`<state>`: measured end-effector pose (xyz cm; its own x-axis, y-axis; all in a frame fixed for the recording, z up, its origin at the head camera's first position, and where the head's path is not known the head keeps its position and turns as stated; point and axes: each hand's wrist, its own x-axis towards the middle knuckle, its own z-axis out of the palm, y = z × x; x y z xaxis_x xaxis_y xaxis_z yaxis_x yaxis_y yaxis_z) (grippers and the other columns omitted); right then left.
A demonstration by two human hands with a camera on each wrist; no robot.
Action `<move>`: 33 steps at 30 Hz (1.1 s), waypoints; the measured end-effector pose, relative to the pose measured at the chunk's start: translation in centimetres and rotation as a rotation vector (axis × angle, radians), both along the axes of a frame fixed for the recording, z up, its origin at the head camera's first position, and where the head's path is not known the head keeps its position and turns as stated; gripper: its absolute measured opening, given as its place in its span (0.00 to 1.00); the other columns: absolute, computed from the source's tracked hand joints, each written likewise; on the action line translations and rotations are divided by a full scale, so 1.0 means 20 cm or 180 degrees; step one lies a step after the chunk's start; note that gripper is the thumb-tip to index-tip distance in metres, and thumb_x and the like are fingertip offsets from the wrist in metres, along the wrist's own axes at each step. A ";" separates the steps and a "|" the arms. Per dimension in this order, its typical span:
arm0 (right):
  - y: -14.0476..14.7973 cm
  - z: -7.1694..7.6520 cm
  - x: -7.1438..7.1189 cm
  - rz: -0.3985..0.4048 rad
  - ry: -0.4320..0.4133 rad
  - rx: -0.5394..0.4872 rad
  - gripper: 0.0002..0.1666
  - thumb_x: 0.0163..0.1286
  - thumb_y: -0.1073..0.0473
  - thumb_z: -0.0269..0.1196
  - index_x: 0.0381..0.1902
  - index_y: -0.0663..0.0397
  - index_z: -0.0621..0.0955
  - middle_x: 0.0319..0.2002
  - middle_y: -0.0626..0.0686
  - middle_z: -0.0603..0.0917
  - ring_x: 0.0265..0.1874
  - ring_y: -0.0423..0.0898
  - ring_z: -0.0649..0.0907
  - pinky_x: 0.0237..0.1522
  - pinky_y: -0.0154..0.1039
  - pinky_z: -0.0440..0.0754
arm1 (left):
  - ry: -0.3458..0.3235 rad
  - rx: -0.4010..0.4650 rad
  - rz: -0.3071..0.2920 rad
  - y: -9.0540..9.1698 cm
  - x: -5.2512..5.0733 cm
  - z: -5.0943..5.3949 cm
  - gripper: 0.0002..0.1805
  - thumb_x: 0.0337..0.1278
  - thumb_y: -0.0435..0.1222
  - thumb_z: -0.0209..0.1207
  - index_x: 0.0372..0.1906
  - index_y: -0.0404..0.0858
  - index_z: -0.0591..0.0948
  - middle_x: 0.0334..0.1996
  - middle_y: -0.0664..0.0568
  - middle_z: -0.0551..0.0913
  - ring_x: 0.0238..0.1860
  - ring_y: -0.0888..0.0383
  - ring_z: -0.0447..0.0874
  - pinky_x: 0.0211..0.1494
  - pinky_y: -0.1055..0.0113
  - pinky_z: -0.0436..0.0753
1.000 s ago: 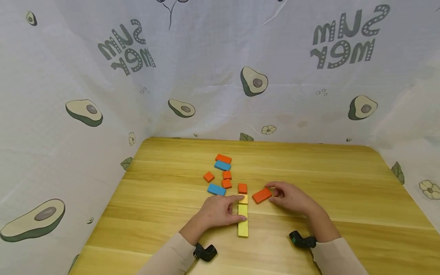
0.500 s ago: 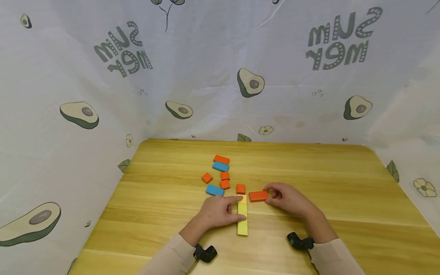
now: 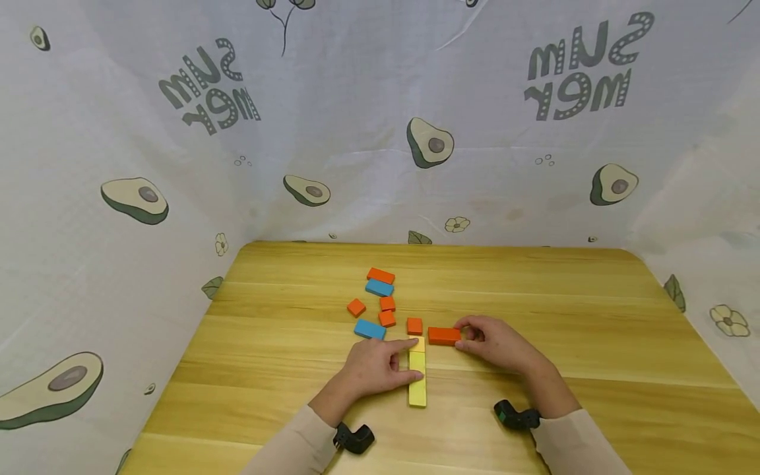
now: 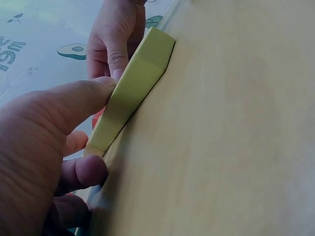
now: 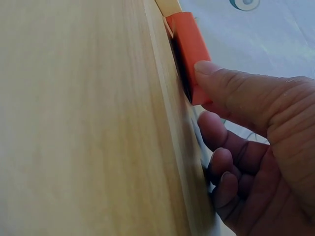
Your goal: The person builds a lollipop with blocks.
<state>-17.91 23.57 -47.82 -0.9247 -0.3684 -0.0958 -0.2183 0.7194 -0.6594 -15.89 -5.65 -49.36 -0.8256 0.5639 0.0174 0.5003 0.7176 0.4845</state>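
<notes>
- Head view: we are seeing the red block [image 3: 439, 336] lying left to right on the table [image 3: 534, 290], its left end sitting just beside the small yellow block [image 3: 420, 347].
- We are watching the right hand [image 3: 491, 344] pinching the red block's right end, thumb and index finger clamping it from the near and far sides.
- From the right wrist, we are seeing the thumb pressing on the red block while the lower fingers are curling apart from it; we are not able to tell whether the block is touching the tabletop.
- We are finding the long yellow block [image 3: 417, 390] running toward the person, its far end meeting the small yellow block.
- Over these two, the left hand [image 3: 375, 367] is holding thumb and index finger well apart: the index tip is resting on the small yellow block, the thumb on the long one.
- Just beyond the small yellow block, we are seeing a red square [image 3: 414, 326] lying in line with it.
- Near the left fingers, a blue block [image 3: 370, 329] is lying at a slant.
- Farther back, we are counting three more red squares [image 3: 387, 318] [image 3: 387, 303] [image 3: 356, 307], then a second blue block [image 3: 379, 287] lying alongside a back red block [image 3: 380, 276].
- Behind everything, we are seeing a pale cloth [image 3: 356, 99] hanging, showing avocados and mirrored lettering.
</notes>
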 end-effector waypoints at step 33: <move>-0.18 -0.01 0.04 0.0001 -0.0157 -0.0445 0.17 0.82 0.49 0.60 0.56 0.55 0.83 0.41 0.46 0.84 0.40 0.43 0.79 0.46 0.37 0.79 | 0.0139 -0.0091 0.0006 0.01 0.02 0.00 0.33 0.63 0.64 0.64 0.68 0.55 0.83 0.14 0.70 0.69 0.15 0.71 0.65 0.21 0.71 0.65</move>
